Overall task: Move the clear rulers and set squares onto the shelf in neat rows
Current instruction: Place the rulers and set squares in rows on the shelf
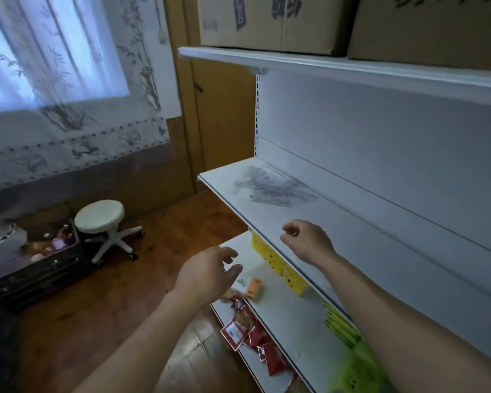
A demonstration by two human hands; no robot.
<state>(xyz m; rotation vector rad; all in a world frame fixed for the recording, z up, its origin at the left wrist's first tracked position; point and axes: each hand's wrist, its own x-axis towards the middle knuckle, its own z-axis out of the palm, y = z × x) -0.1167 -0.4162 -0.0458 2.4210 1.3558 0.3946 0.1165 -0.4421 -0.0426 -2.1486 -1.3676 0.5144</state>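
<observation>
A loose pile of clear rulers and set squares (272,187) lies on the left end of the white middle shelf (338,236), overlapping at odd angles. My right hand (306,241) hovers over that shelf's front edge, a little nearer than the pile, fingers loosely curled and holding nothing. My left hand (207,272) hangs lower and further left, in front of the shelf below, fingers relaxed and spread, also holding nothing. Neither hand touches the pile.
Cardboard boxes (272,21) stand on the top shelf (352,68). The lower shelves hold yellow packs (278,262), an orange box (254,287) and red packets (247,330). A white stool (101,217) and a dark crate of bottles (54,245) stand on the wooden floor at left.
</observation>
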